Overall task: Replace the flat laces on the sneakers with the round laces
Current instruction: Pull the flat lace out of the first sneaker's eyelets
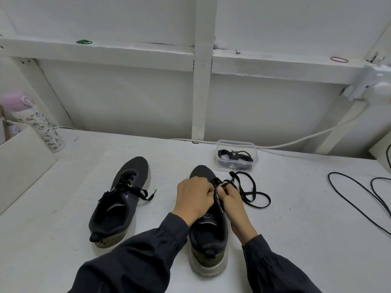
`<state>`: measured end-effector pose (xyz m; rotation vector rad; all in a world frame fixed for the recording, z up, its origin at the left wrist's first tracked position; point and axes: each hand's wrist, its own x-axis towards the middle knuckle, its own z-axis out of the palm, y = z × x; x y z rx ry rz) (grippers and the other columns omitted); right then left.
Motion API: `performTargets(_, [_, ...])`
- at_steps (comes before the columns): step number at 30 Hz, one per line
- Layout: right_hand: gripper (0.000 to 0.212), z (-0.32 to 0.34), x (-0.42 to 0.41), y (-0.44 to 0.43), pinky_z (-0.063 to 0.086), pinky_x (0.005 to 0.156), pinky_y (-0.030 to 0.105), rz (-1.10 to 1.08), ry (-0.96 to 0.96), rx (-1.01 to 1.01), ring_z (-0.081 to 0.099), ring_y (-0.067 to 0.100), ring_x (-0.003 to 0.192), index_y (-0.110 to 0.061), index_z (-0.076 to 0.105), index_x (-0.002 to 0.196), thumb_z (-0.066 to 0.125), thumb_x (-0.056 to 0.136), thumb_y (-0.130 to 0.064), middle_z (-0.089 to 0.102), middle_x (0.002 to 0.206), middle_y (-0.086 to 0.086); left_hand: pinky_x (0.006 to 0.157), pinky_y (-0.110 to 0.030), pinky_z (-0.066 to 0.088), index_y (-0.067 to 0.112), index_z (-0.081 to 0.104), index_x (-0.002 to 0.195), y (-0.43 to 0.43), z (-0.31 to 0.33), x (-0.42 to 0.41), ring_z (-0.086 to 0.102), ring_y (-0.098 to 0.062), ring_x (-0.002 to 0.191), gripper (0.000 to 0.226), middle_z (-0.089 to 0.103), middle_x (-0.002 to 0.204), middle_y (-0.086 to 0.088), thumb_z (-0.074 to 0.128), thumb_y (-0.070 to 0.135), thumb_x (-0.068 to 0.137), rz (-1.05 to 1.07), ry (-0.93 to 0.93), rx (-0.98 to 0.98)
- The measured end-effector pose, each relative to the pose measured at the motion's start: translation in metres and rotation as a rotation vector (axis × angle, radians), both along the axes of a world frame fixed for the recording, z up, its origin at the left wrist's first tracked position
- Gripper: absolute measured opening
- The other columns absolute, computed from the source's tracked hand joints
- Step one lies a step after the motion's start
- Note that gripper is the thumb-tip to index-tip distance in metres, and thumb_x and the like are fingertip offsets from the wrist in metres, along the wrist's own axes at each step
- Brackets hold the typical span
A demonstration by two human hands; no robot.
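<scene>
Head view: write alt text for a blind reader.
A person's left hand and right hand pinch the flat lace at the eyelets of a black sneaker on a white table, its loose length trailing aside. A second sneaker, still laced, lies beside it; a clear tub of laces stands behind.

- nearer sneaker (208, 231): matt dark cloth upper, rough pale foam sole
- flat lace (268, 200), right of that sneaker: matt black woven cloth
- tub (234, 141), behind that sneaker: clear glossy plastic
- table (296, 218), under it: rough, matt white

Container (237, 155) behind right sneaker (208, 240)
</scene>
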<state>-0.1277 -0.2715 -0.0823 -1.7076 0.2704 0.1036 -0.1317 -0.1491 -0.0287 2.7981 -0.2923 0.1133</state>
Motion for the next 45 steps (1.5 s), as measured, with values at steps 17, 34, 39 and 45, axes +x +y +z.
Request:
performTargets(17, [0.017,-0.006,0.0,0.006,0.039,0.072,0.036,-0.074,-0.064,-0.065,0.046,0.018,0.074,0.003,0.05,0.083,0.048,0.097,-0.006,0.052,0.076,0.006,0.08,-0.034,0.03,0.027,0.068,0.103,-0.001,-0.005,0.0,0.055,-0.021,0.099,0.027,0.063,0.101,0.005,0.042,0.03,0.099,-0.027,0.04,0.023])
performTargets(34, [0.003,0.009,-0.012,-0.013,0.039,0.048,0.018,0.025,-0.083,0.237,0.049,0.007,0.054,-0.003,0.071,0.086,0.068,0.087,-0.004,0.059,0.063,0.0,0.062,-0.027,0.044,0.032,0.063,0.065,0.003,-0.016,-0.007,0.057,-0.007,0.068,0.019,0.062,0.07,0.017,0.07,0.018,0.075,0.19,0.024,-0.453])
performTargets(39, [0.011,0.008,-0.009,-0.009,0.036,0.048,0.017,0.014,-0.094,0.214,0.044,0.007,0.053,-0.003,0.061,0.079,0.063,0.091,-0.004,0.052,0.062,0.0,0.06,-0.03,0.044,0.029,0.058,0.064,0.0,-0.019,-0.006,0.054,-0.01,0.066,0.022,0.058,0.07,0.015,0.066,0.011,0.072,0.145,-0.002,-0.459])
performTargets(45, [0.023,0.002,-0.006,0.001,0.034,0.056,0.019,0.024,-0.106,0.155,0.039,0.008,0.06,-0.01,0.051,0.074,0.052,0.097,-0.005,0.044,0.065,0.0,0.071,-0.029,0.051,0.028,0.071,0.081,0.006,-0.018,-0.004,0.054,-0.005,0.065,0.006,0.07,0.08,0.011,0.074,0.024,0.077,0.095,0.0,-0.444])
